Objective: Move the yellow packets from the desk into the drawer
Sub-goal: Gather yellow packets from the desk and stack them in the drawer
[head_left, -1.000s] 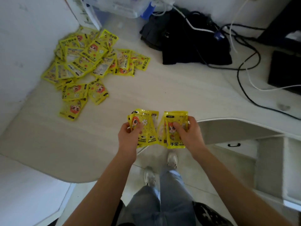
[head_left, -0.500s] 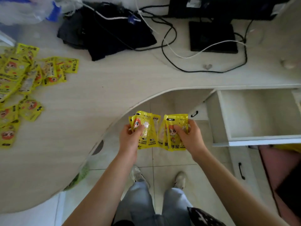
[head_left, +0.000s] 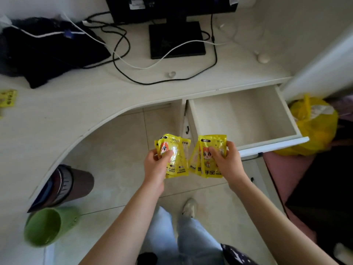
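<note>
We've got a pale curved desk (head_left: 76, 115) over beige tiled floor (head_left: 122, 150), plain white wall (head_left: 38, 4) behind. Monitor (head_left: 172, 8) sits on its black base (head_left: 176, 40) with cables (head_left: 122, 60) everywhere, green bin (head_left: 45, 226) tucked underneath. Soft daylight.

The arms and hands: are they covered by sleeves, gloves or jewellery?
Both forearms are bare as far as the frame shows. The left hand and right hand wear no gloves, and no rings, watch or bracelets show.
</note>
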The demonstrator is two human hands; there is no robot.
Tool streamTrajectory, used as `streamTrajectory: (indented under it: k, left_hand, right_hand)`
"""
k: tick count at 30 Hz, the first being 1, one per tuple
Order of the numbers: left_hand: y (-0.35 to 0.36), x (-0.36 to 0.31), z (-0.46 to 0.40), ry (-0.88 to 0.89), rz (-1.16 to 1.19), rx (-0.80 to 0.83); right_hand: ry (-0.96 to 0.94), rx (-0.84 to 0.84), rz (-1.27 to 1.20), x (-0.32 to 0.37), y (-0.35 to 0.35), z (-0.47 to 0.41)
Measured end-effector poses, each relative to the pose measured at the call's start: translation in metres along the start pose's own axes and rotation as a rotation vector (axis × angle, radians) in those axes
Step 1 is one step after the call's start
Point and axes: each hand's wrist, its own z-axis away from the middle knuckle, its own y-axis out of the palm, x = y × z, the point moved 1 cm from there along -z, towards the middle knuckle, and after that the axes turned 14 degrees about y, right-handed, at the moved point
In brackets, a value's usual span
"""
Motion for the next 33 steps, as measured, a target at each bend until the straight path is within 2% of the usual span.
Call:
streamTrajectory:
  k: [12,20,25,29,33]
  left_hand:
    - [0.117,-0.013,-0.044,-0.037,-0.062,0.088]
    - [0.174,-0.01,-0.075,-0.069,-0.14,0.142]
    - [0.204,0.005,-0.08,-0.099,-0.221,0.12]
    - [0.228,0.022,-0.075,-0.092,-0.341,0.125]
    - [0.246,0.04,-0.077,-0.081,-0.465,0.064]
  right_hand:
    - [0.047,-0.132,0.029,0.031,-0.068,-0.091]
    - [0.086,-0.124,0.155,0.051,-0.08,-0.15]
    - [0.106,-0.06,0.241,0.052,-0.094,-0.182]
    - [0.064,0.044,0.358,0.044,-0.104,-0.208]
    - [0.037,0.157,0.464,0.036,-0.107,-0.234]
